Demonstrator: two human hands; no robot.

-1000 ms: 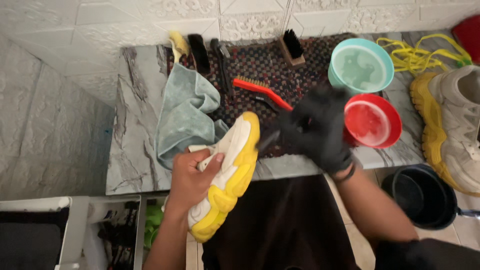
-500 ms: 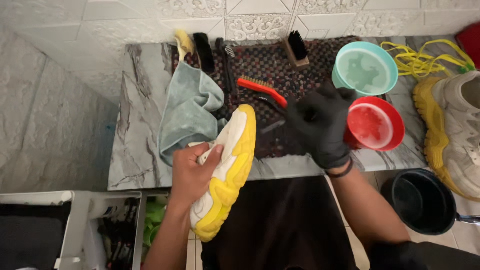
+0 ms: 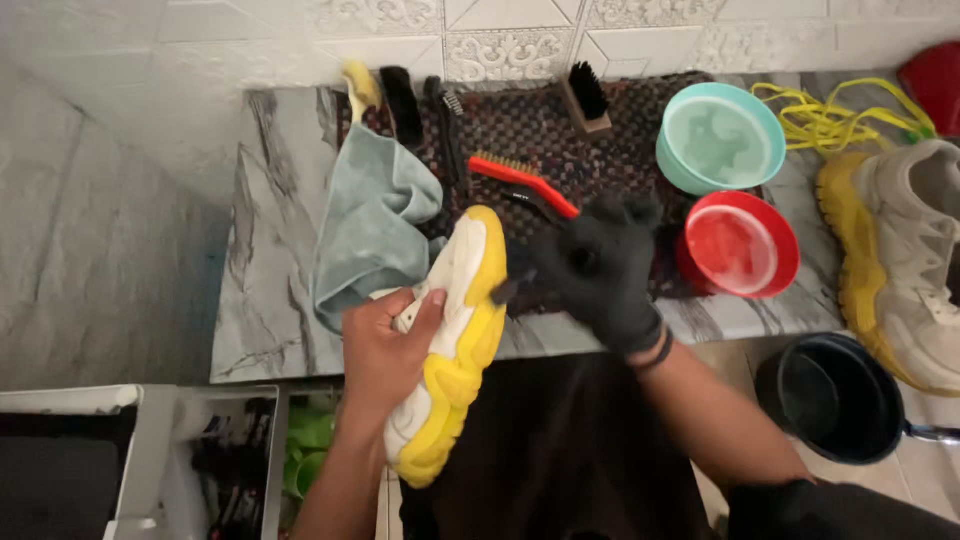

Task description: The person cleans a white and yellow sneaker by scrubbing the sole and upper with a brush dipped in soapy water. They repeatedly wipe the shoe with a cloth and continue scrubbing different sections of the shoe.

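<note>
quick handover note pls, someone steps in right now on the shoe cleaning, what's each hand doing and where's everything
Left hand: bare, gripping the white and yellow shoe, held tilted over the counter's front edge.
Right hand: in a black glove, closed on a small dark tool whose tip meets the shoe's yellow sole; the kind of tool is too blurred to tell.
On the counter: grey-blue cloth beside the shoe, red-handled brush and wooden brush on the woven mat, teal bowl, red bowl, yellow laces, second shoe at the right.
Done: laces are out.
Left: cannot tell how much of the sole remains.
</note>
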